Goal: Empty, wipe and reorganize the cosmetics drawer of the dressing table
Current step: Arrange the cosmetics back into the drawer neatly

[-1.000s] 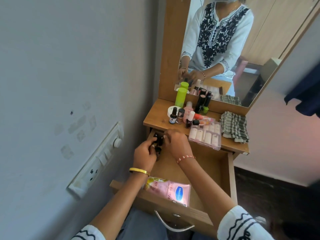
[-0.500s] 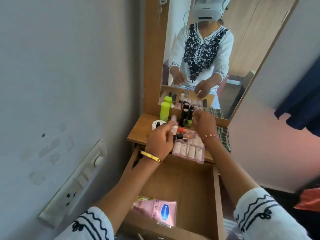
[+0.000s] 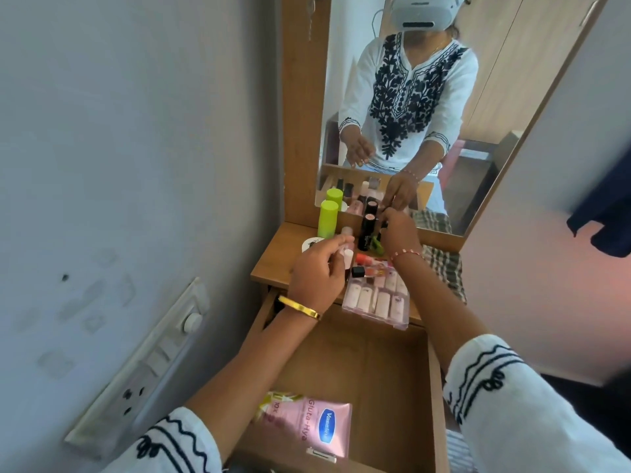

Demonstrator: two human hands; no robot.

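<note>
The wooden drawer (image 3: 375,370) stands pulled out, holding only a pink Vaseline sachet (image 3: 307,421) at its near left. Cosmetics crowd the tabletop (image 3: 273,264): a green bottle (image 3: 327,220), a white round jar (image 3: 312,244), black tubes (image 3: 367,233), a white-capped bottle (image 3: 348,257), red lip products (image 3: 365,259) and a clear case of nail tips (image 3: 379,302). My left hand (image 3: 317,271) hovers by the white-capped bottle, fingers loosely curled, and looks empty in the mirror. My right hand (image 3: 397,230) pinches a small dark bottle (image 3: 383,227) beside the black tubes.
A checked cloth (image 3: 444,264) lies on the table's right end. The mirror (image 3: 409,114) rises right behind the cosmetics. The wall on the left carries a switchboard (image 3: 153,363) close to the drawer. A dark garment (image 3: 607,213) hangs at the right.
Both hands rose from the back left corner of the drawer, where they held small dark bottles, up to the tabletop. My right hand has reached further back, to the black tubes.
</note>
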